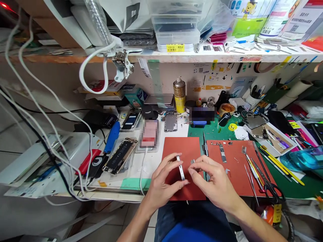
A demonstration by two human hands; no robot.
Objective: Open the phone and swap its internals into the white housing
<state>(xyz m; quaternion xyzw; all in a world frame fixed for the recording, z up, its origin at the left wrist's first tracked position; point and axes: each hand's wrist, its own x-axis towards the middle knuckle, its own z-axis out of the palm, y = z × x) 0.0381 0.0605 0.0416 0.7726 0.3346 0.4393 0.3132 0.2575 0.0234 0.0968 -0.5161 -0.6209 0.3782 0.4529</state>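
My left hand (159, 184) grips a silver-edged phone (181, 170) by its ends, thumb at the bottom and fingers at the top. The phone is tilted on edge, so its bottom side with small port holes faces me. Just right of it, my right hand (215, 176) is closed in a pinch on a small grey piece (193, 161), whose kind I cannot make out. The two hands are apart, above a red-brown mat (174, 144). To the right, a second mat (237, 151) bears a narrow circuit board (222, 153) and tiny parts.
Tweezers (250, 181), black scissors (271, 188) and a black-handled pen-like tool (206, 144) lie near my right hand. Left of the mat are an opened phone (120, 156) and a phone on a white cable (148, 134). A spray can (179, 95) stands behind, under a shelf (217, 57).
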